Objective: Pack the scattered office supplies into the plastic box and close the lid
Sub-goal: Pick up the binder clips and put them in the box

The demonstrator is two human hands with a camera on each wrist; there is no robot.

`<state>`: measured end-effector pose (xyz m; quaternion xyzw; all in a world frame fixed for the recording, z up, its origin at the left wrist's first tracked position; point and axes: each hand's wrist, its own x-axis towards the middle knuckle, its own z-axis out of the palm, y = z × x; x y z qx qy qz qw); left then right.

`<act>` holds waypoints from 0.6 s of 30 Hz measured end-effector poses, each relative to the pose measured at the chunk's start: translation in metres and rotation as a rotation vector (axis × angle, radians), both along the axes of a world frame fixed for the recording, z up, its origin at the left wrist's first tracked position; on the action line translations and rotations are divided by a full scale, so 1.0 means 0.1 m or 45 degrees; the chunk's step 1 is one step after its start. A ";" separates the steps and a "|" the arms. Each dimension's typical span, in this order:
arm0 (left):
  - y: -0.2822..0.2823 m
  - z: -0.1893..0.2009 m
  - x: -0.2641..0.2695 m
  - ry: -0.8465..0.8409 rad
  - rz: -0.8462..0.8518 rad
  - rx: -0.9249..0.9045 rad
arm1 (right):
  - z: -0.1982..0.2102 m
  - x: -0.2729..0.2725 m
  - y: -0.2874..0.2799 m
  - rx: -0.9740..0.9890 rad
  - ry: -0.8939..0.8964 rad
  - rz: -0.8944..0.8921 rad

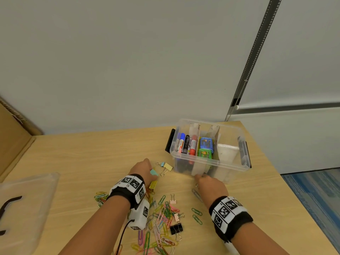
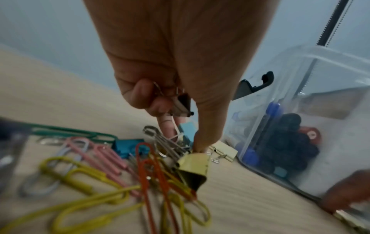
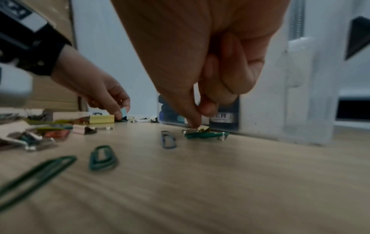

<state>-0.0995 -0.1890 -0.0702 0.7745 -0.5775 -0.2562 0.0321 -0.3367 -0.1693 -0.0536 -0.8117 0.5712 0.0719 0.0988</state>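
Meanwhile the left hand (image 2: pixel 180 66) has its grip clamped on a dark binder clip (image 2: pixel 183 102), fingertips at a teal one on the wooden desk (image 1: pixel 257 196). Beside the open clear plastic box (image 1: pixel 209 166), the right hand (image 3: pixel 204 66) pinches a small gold binder clip (image 3: pixel 204 129) among scattered coloured paper clips (image 1: pixel 161 218).

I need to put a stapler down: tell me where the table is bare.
Bare table lies left of the left hand, between the lid and the box. Another patch runs right of the right hand, toward the table's edge. Crowded: the paper clips between the wrists.
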 end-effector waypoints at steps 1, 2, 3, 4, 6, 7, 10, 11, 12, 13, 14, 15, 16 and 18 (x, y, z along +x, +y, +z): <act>0.02 -0.01 0.02 0.036 0.008 -0.003 | 0.02 0.01 0.01 -0.005 0.030 0.027; 0.04 -0.01 0.03 0.067 0.017 -0.008 | 0.04 0.02 0.01 -0.005 0.057 0.044; 0.07 -0.01 0.04 0.094 0.026 -0.022 | 0.05 0.03 0.02 -0.006 0.074 0.052; 0.10 0.00 0.05 0.122 0.038 -0.044 | 0.05 0.03 0.02 -0.008 0.083 0.055; 0.15 0.01 0.06 0.189 0.062 -0.114 | 0.08 0.02 0.03 -0.006 0.083 0.056; 0.18 0.01 0.08 0.229 0.074 -0.153 | 0.08 0.02 0.04 -0.002 0.074 0.056; 0.25 0.04 0.13 0.458 0.148 -0.261 | 0.03 0.00 0.04 0.032 0.046 0.040; 0.27 0.06 0.14 0.528 0.173 -0.291 | 0.01 0.00 0.04 0.046 0.040 0.023; 0.30 0.09 0.15 0.576 0.191 -0.320 | -0.02 0.00 0.05 0.064 0.021 -0.008; 0.33 0.13 0.15 0.619 0.212 -0.350 | -0.05 0.00 0.05 0.092 -0.012 -0.048; 0.36 0.17 0.14 0.674 0.237 -0.376 | -0.07 0.00 0.06 0.121 -0.047 -0.088; 0.39 0.20 0.13 0.736 0.258 -0.399 | -0.07 0.00 0.07 0.145 -0.071 -0.116; 0.41 0.23 0.13 0.792 0.270 -0.415 | -0.06 0.00 0.08 0.169 -0.080 -0.114; 0.45 0.29 0.12 0.863 0.267 -0.437 | 0.04 0.01 0.13 0.203 -0.136 -0.058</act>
